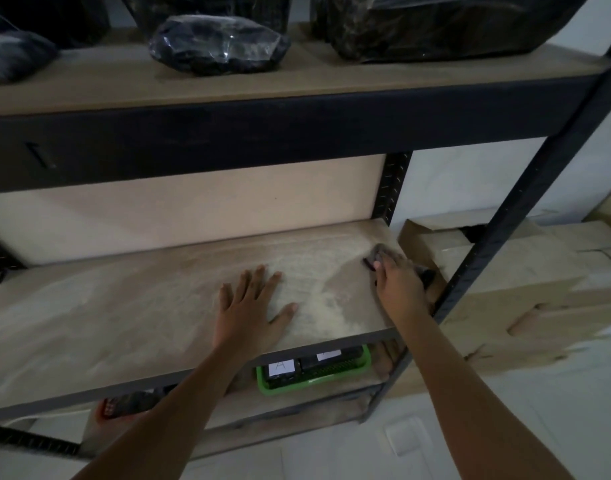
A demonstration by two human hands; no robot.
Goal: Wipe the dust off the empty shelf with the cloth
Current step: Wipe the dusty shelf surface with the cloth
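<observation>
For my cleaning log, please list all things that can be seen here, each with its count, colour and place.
shelf: one, light brown board, dusty, middle level of the rack
cloth: one, dark grey, on the shelf near its right back corner, under the right hand
rack: one, black metal frame
bags: at least three, black plastic, on the top board
tray: one, green, on the lower level, holding dark items with white labels
boxes: several, brown cardboard, to the right of the rack
left hand: one, flat on the shelf, fingers spread
right hand: one, on the cloth, pressing it to the shelf
</observation>
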